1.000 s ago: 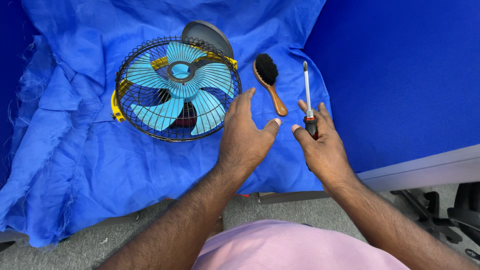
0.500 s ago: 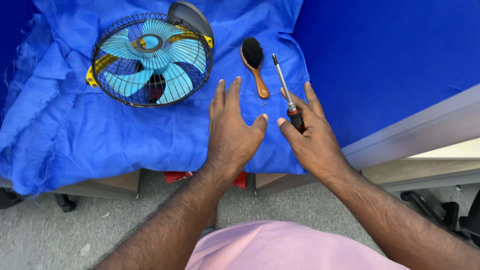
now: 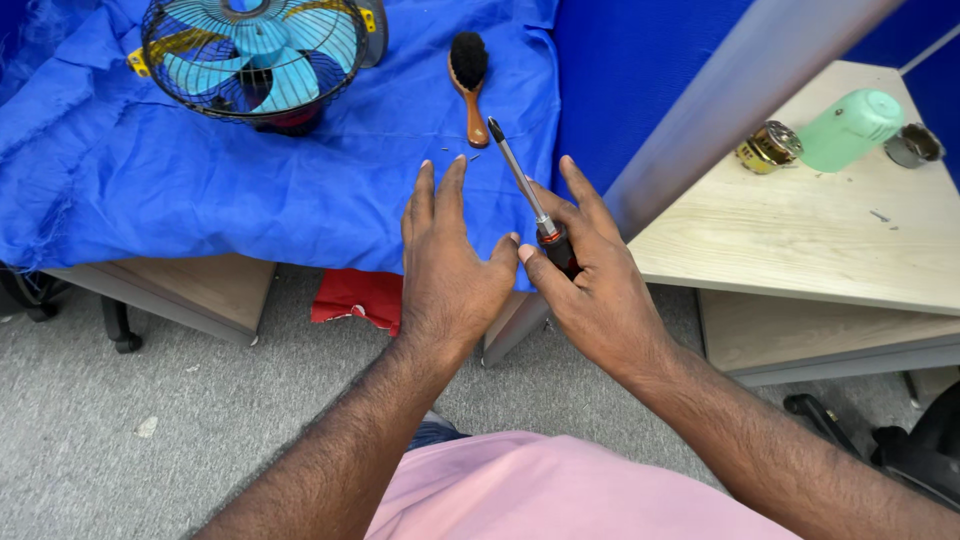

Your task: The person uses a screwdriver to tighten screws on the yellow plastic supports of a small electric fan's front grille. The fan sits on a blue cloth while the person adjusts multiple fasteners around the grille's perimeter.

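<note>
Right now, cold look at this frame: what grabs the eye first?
The two hands at centre: the right hand grips a screwdriver with its shaft pointing up and away, while the left hand is spread open beside it, holding nothing. Behind them, a caged fan with light-blue blades lies on a bright blue cloth, a wooden-handled brush to its right. Far right, a pale green cylinder lies on a wooden desk.

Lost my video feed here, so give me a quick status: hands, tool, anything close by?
Right hand closed on the screwdriver, shaft angled up. Left hand open, empty, beside it. Wooden brush and caged fan lie beyond on the blue cloth.
</note>
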